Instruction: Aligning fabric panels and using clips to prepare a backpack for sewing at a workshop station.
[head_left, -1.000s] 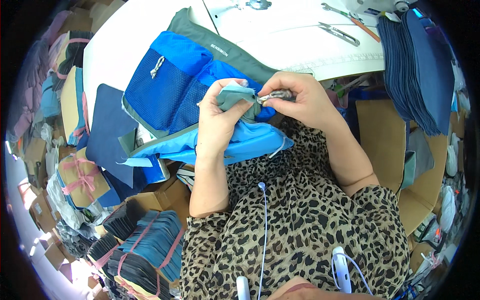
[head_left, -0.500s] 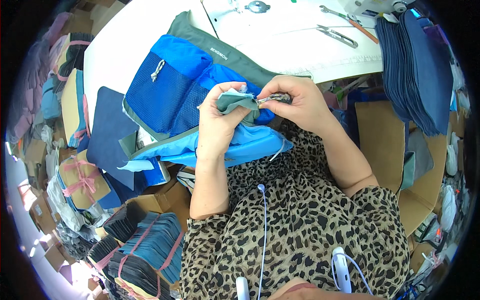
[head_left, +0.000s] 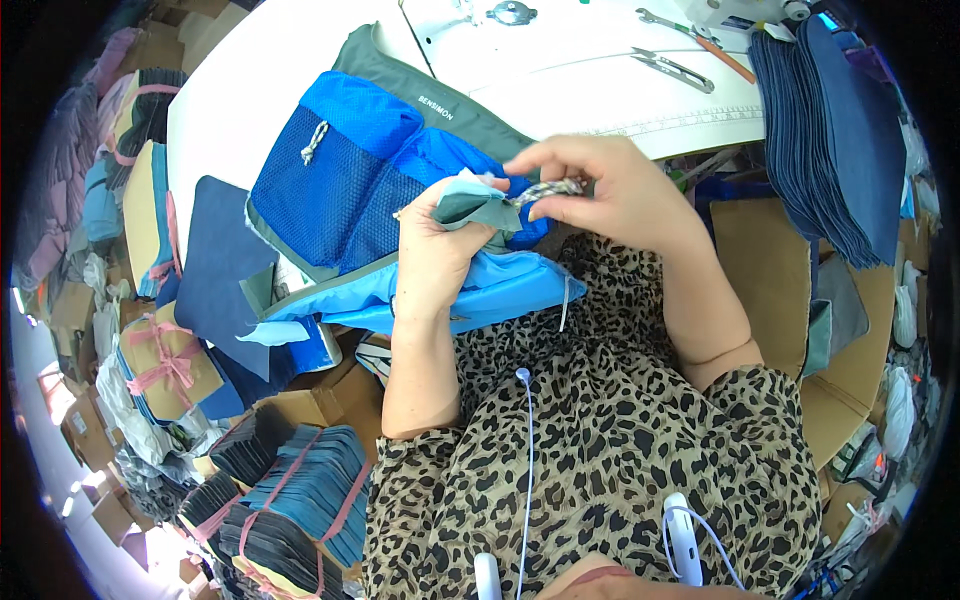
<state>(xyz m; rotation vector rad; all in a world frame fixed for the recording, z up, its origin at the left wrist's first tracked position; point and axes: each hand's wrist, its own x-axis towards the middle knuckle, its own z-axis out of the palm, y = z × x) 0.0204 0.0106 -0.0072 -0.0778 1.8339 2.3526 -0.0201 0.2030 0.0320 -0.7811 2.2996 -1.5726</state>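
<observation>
A blue backpack (head_left: 400,200) with grey trim lies at the middle of the scene, half on the white table (head_left: 260,90) and half in the person's lap. The left hand (head_left: 440,250) is clenched around a fold of pale grey-blue fabric (head_left: 470,205) at the bag's near right side. The right hand (head_left: 600,185) pinches a speckled cord (head_left: 545,190) between thumb and fingertips, just right of that fold.

On the bag's grey top strip sits a small white printed label (head_left: 436,108). To the far right, a stack of dark blue fabric pieces (head_left: 830,140) stands on edge. Below it lie flat brown cardboard sheets (head_left: 770,270). At the left, bundles tied with pink ribbon (head_left: 165,360) rest on cardboard. Near left, an open cardboard box (head_left: 300,405) sits beside banded packs of blue pieces (head_left: 310,490).
</observation>
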